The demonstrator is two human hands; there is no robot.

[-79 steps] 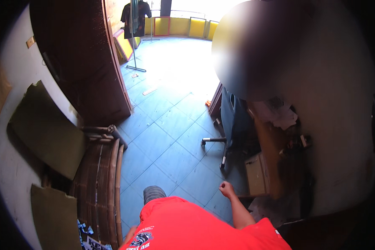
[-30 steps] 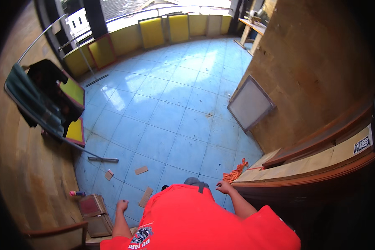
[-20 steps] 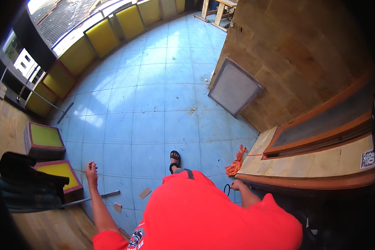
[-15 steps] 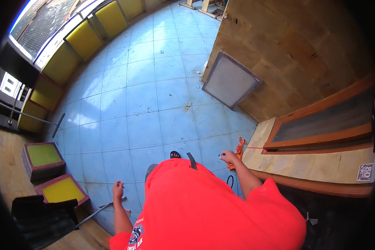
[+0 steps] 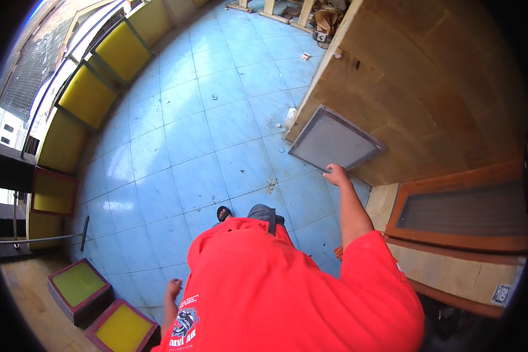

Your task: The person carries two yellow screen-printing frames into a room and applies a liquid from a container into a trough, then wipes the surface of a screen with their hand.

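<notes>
My right hand [image 5: 336, 175] is stretched forward at the lower edge of a grey framed screen [image 5: 337, 141]. That screen leans against a wooden panel, its foot on the blue tiles. The fingers of this hand look partly bent and apart; whether they touch the frame is not clear. Low on the left, beside my red shirt, hangs my left hand [image 5: 173, 287]. Its fingers are curled in, and nothing shows in them.
A wooden panel [image 5: 416, 76] rises on the right, above a bench with an orange-brown wooden frame [image 5: 463, 233]. Yellow framed screens [image 5: 123, 51] line the left wall, and two framed blocks [image 5: 79, 284] stand lower left. Wooden legs [image 5: 305, 13] stand far ahead on blue tiles [image 5: 188, 152].
I have stepped forward and the view has turned. My right hand has moved ahead from beside the orange cloth to the grey framed screen. My left hand has drawn back toward my side.
</notes>
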